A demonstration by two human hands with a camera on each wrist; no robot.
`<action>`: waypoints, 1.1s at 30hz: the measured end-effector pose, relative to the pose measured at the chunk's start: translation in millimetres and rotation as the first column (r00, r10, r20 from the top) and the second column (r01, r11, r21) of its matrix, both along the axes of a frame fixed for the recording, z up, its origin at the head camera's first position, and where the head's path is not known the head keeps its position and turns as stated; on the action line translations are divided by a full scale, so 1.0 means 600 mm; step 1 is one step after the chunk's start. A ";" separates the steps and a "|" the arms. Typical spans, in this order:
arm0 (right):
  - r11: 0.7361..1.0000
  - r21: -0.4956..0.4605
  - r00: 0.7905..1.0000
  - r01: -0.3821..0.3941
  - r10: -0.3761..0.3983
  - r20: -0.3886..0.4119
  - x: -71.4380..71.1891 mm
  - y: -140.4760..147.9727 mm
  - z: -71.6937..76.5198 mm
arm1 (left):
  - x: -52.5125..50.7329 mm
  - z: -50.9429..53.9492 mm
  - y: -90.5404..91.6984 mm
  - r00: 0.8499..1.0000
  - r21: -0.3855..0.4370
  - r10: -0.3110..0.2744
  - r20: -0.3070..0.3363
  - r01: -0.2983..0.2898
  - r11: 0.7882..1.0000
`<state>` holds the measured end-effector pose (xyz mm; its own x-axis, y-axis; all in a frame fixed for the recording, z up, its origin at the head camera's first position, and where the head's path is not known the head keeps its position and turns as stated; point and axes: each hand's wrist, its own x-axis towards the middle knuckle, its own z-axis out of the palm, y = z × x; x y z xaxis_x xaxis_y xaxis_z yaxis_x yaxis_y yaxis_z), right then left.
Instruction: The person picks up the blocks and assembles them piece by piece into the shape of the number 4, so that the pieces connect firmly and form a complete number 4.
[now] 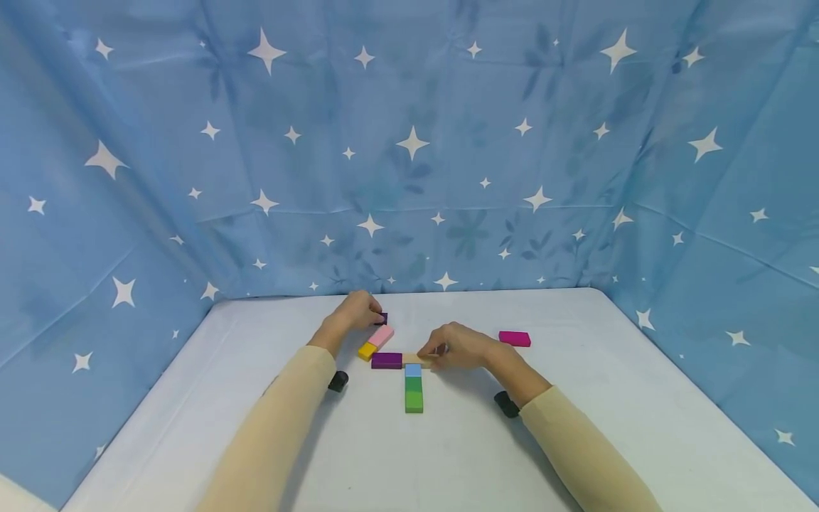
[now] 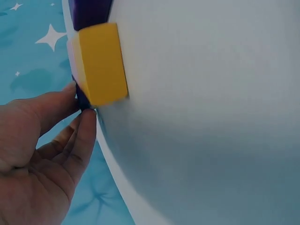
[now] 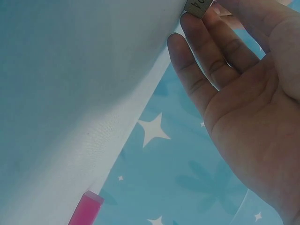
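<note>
At the far side of the table, my left hand [image 1: 358, 311] pinches a small dark block [image 1: 384, 319] between thumb and fingers. In the left wrist view, this dark block [image 2: 82, 98] is mostly hidden behind a yellow block [image 2: 104, 65]. Nearer the middle, my right hand [image 1: 462, 347] pinches the right end of a plain wooden block [image 1: 411, 359]. That block's end [image 3: 199, 6] bears a printed marking in the right wrist view. A purple block [image 1: 387, 361] adjoins its left end. In front stands a blue-topped row of blocks, running into green blocks [image 1: 414, 397].
A pink block [image 1: 382, 336] and a yellow block [image 1: 367, 351] lie slantwise end to end near my left hand. Off to the right rests a magenta block [image 1: 515, 339]. The white table [image 1: 461, 455] meets a blue star-patterned curtain [image 1: 409, 178] behind and at both sides.
</note>
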<state>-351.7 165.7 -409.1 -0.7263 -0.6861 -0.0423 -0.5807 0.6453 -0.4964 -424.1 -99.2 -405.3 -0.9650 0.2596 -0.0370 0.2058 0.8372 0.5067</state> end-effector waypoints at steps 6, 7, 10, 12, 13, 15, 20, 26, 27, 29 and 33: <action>1.000 -0.010 1.000 -0.006 0.006 0.003 -0.001 -0.001 0.000 | 0.001 -0.002 0.016 0.998 0.019 0.058 -0.010 -0.058 0.998; 1.000 -0.010 1.000 -0.008 0.008 0.003 -0.001 -0.001 0.000 | 0.000 -0.002 0.018 0.998 0.020 0.064 -0.011 -0.064 0.998; 1.000 -0.007 1.000 -0.012 0.012 0.000 0.000 -0.002 0.001 | -0.003 -0.003 0.023 0.997 0.016 0.070 -0.013 -0.069 0.997; 1.000 -0.004 1.000 -0.009 0.009 -0.004 0.001 -0.001 0.001 | -0.004 -0.002 0.027 0.997 0.015 0.070 -0.013 -0.070 0.997; 1.000 -0.002 1.000 -0.008 0.008 -0.008 0.000 -0.001 0.001 | -0.005 -0.002 0.028 0.997 0.016 0.071 -0.012 -0.071 0.997; 1.000 0.001 1.000 -0.005 0.005 -0.012 -0.001 -0.001 0.001 | -0.004 0.000 0.030 0.997 0.020 0.074 -0.010 -0.074 0.997; 1.000 0.007 1.000 -0.010 0.010 -0.011 -0.002 0.000 0.002 | -0.002 0.000 0.032 0.997 0.022 0.079 -0.015 -0.078 0.997; 1.000 0.007 1.000 -0.012 0.012 -0.010 -0.002 0.001 0.002 | -0.002 -0.005 0.030 0.997 0.034 0.059 -0.042 -0.057 0.998; 1.000 0.006 1.000 -0.014 0.014 -0.009 -0.002 0.001 0.002 | -0.001 -0.006 0.031 0.998 0.037 0.054 -0.045 -0.053 0.998; 1.000 0.001 1.000 -0.019 0.019 -0.008 -0.002 0.001 0.001 | -0.001 -0.008 0.031 0.998 0.042 0.043 -0.049 -0.041 0.998; 0.999 -0.007 0.999 -0.039 0.039 -0.016 -0.004 0.002 -0.001 | 0.001 -0.008 0.034 0.999 0.066 0.023 -0.026 -0.022 0.998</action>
